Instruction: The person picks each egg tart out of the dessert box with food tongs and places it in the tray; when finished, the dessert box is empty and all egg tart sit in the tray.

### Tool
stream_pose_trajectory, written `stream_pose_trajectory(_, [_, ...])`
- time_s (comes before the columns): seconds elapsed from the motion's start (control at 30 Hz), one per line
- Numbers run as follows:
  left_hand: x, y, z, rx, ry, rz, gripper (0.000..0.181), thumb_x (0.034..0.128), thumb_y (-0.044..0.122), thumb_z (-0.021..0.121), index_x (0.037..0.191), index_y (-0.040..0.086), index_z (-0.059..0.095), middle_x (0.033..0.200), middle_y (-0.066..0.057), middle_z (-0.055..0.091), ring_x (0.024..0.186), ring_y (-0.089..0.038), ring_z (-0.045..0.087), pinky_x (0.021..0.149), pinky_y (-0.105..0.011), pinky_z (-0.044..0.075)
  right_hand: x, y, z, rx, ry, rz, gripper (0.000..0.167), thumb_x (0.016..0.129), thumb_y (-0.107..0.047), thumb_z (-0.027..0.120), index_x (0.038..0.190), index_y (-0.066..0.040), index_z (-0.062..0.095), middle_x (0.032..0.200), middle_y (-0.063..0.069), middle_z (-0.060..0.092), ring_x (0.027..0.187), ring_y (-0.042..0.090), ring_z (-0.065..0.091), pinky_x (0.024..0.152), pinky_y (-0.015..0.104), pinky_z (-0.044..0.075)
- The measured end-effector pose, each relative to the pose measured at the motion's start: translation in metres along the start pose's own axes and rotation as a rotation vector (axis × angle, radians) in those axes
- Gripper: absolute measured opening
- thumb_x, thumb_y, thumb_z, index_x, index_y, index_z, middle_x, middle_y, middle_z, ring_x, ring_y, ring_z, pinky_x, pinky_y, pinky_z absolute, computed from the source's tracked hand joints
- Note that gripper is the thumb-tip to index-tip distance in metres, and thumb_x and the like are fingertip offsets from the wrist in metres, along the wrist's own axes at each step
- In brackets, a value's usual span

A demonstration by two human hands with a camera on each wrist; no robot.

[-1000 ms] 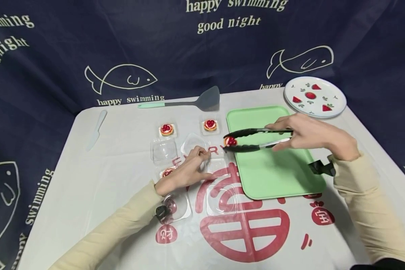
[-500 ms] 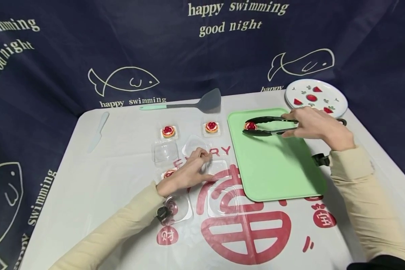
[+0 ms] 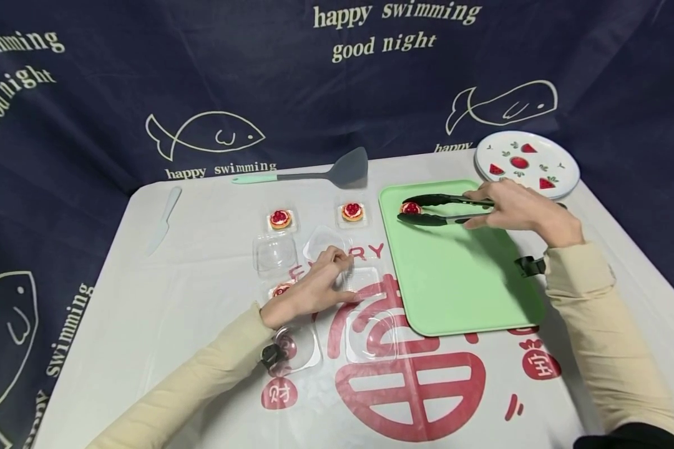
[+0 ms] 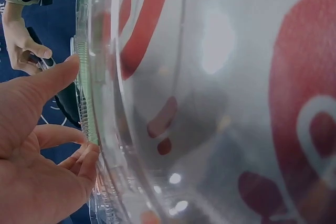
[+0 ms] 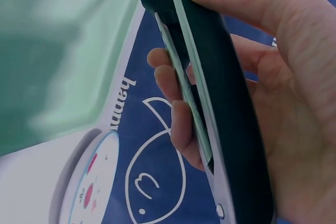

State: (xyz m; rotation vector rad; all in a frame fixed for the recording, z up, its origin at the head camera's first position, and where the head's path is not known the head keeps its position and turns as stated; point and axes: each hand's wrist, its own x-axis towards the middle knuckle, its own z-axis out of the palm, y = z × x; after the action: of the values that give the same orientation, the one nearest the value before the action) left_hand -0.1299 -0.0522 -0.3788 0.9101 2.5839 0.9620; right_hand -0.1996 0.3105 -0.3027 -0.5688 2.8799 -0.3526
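My right hand (image 3: 508,202) grips black-and-metal tongs (image 3: 435,199) above the upper left of the green tray (image 3: 466,280). Between the tong tips sits a small red-topped tart (image 3: 410,209). Thumb and curled fingers of my left hand (image 3: 317,284) hold the side of an open clear plastic box (image 3: 365,282), whose lid half (image 3: 372,337) lies toward me. The box wall fills much of the left wrist view. In the right wrist view, the tong handles (image 5: 226,98) lie between thumb and fingers. Whether the tart touches the tray is unclear.
Two boxed tarts, a left tart (image 3: 280,219) and a right tart (image 3: 352,211), stand farther back. Another tart (image 3: 281,289) is partly behind my left wrist. A spatula (image 3: 348,168), a pale knife (image 3: 165,218) and a fruit-patterned plate (image 3: 527,163) lie around the table.
The tongs and tart have moved right and back from beside the tray's left edge to above its upper left part, then slightly left. My left hand stays at the box.
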Motion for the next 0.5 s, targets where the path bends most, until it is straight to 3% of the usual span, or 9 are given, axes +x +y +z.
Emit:
stream_pose_trajectory(0.13, [0.000, 0.000, 0.000, 0.007, -0.004, -0.010, 0.069, 0.0790, 0.017, 0.081, 0.136, -0.008, 0.050, 0.121, -0.019, 0.045, 0.112, -0.029, 0.044, 0.099, -0.042, 0.043, 0.000, 0.003, 0.005, 0.029, 0.006, -0.025, 0.059, 0.081, -0.026, 0.080, 0.126, 0.007, 0.061, 0.120, 0.027, 0.062, 0.074, 0.019, 0.052, 0.074, 0.042, 0.047])
stream_pose_trajectory(0.33, [0.000, -0.001, 0.000, 0.015, 0.003, -0.006, 0.070, 0.0788, 0.017, 0.081, 0.135, -0.009, 0.050, 0.120, -0.019, 0.046, 0.110, -0.029, 0.044, 0.095, -0.041, 0.045, 0.001, 0.007, 0.010, 0.054, 0.015, -0.030, 0.062, 0.080, -0.026, 0.080, 0.126, 0.009, 0.060, 0.123, 0.029, 0.060, 0.083, 0.024, 0.058, 0.082, 0.048, 0.049])
stream_pose_trajectory(0.5, [0.001, -0.003, 0.001, 0.016, 0.000, -0.002, 0.069, 0.0791, 0.018, 0.081, 0.135, -0.009, 0.051, 0.121, -0.019, 0.046, 0.111, -0.029, 0.044, 0.097, -0.042, 0.044, -0.001, 0.010, 0.014, 0.070, 0.000, -0.002, 0.067, 0.081, -0.031, 0.080, 0.130, 0.008, 0.057, 0.130, 0.031, 0.055, 0.067, 0.018, 0.055, 0.079, 0.046, 0.048])
